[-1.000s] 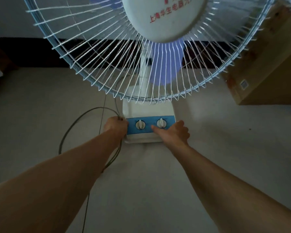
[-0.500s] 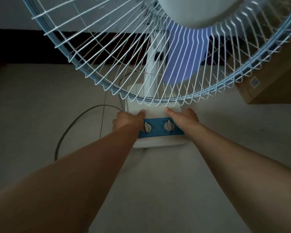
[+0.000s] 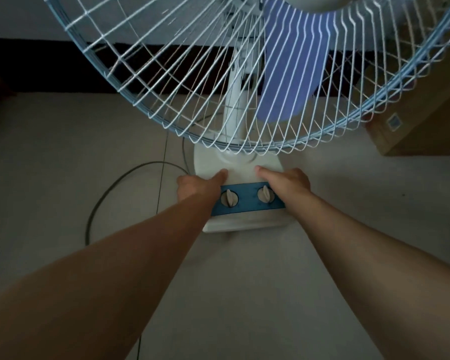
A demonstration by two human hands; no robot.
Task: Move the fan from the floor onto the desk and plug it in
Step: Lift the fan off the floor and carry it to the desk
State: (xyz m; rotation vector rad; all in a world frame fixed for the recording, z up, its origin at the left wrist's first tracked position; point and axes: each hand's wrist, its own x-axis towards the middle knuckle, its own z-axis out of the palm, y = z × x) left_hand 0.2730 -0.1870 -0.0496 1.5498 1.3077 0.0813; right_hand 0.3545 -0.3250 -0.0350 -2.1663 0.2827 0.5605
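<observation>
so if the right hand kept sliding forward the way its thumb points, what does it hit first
Probably the white upright column of the fan. The right hand grips the white plastic fan base, thumb aimed up and left across its bare top toward the raised ring at the column's foot. Depth is hard to judge.

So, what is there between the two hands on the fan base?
In the head view, between the left hand and the right hand lies the blue control panel with two white knobs.
</observation>
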